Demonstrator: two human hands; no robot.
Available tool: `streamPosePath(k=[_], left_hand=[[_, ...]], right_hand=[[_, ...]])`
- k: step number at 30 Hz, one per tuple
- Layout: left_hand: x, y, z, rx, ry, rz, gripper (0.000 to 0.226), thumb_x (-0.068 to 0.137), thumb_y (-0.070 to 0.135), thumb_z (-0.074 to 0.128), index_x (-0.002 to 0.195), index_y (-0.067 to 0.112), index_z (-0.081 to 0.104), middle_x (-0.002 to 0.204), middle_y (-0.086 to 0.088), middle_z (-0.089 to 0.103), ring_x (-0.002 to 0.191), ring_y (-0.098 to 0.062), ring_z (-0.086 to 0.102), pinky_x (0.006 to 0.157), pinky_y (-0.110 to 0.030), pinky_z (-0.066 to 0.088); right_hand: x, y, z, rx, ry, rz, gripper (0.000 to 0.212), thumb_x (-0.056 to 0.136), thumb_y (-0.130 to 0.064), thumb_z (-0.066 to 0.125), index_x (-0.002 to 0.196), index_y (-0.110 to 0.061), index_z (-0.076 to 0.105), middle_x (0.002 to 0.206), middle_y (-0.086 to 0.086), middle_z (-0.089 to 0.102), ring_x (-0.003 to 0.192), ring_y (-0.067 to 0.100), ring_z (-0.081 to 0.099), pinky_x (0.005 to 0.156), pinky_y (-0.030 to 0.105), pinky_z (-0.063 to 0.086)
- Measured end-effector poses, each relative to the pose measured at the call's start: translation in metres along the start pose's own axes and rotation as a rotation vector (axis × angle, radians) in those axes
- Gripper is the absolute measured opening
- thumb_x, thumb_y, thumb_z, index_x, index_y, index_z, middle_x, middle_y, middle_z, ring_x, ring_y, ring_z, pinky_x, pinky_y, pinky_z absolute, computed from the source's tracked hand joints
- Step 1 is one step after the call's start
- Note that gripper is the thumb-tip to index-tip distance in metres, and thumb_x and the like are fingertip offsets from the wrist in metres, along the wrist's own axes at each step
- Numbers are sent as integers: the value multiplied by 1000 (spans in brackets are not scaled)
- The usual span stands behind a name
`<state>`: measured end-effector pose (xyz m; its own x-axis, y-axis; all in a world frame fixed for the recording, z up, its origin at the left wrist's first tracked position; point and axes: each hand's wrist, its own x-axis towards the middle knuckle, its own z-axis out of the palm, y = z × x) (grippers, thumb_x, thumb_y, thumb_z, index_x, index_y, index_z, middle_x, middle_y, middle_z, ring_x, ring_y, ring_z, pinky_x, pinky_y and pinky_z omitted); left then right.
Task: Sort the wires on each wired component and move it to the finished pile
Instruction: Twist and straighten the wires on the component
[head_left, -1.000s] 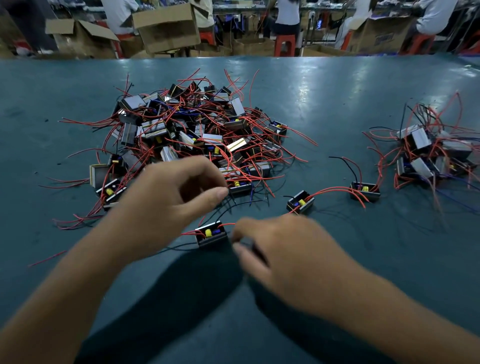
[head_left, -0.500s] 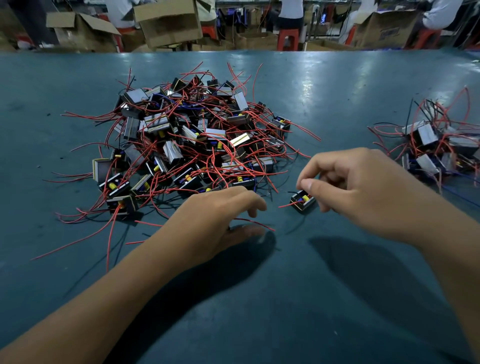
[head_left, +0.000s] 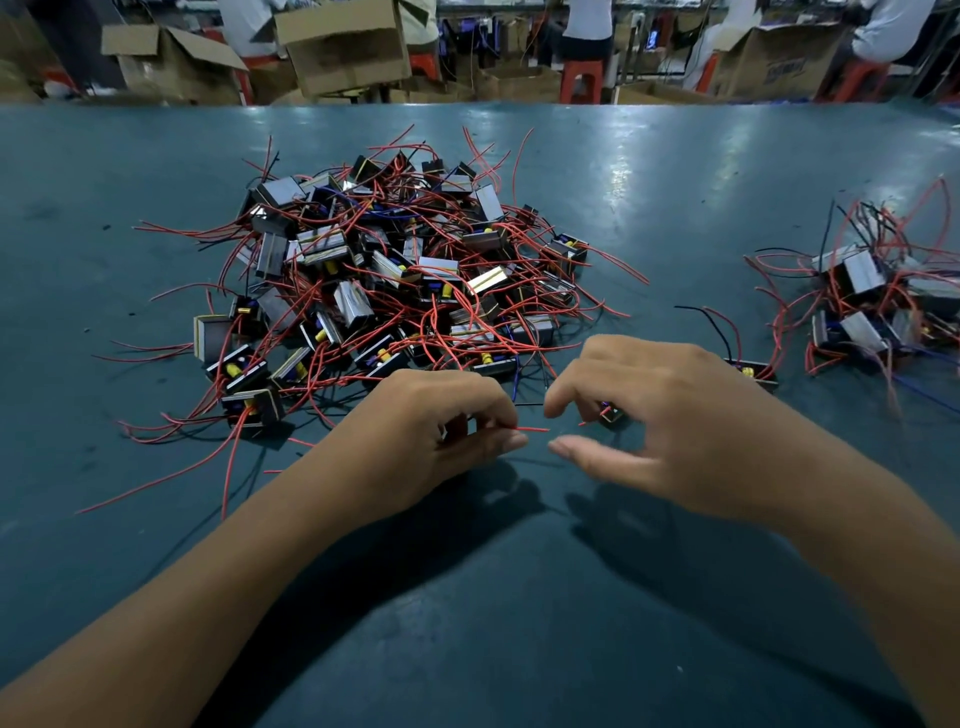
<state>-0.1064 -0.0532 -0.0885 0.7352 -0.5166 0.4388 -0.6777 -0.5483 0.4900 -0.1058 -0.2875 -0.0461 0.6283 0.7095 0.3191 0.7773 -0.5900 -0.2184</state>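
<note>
Teal table (head_left: 675, 171), cardboard boxes (head_left: 343, 41) along the top edge. Unsorted pile (head_left: 395, 280) sat centre-left, finished pile (head_left: 878, 306) far right. Left hand (head_left: 431, 441) pinched a red wire (head_left: 530, 429); right hand (head_left: 670, 426) hovered loosely curled over a component (head_left: 612, 413), holding nothing visible.

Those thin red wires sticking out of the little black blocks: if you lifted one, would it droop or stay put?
The thin red wires would probably hold a springy curve, since many arc freely above the big pile. The end in the left hand juts out nearly straight. They look apt to snag, being so tangled.
</note>
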Motion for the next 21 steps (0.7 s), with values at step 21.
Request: streamPosePath(k=[21], left_hand=[[0,2,2,9,64,6,16,94,24,67,83,11,69,74,6,62,64,1,50,60,-12,38]], right_hand=[[4,-5,14,69,144,76,7,85,-27,60,79,-25,58,73,-17,45,65,1,43,61,33,43]])
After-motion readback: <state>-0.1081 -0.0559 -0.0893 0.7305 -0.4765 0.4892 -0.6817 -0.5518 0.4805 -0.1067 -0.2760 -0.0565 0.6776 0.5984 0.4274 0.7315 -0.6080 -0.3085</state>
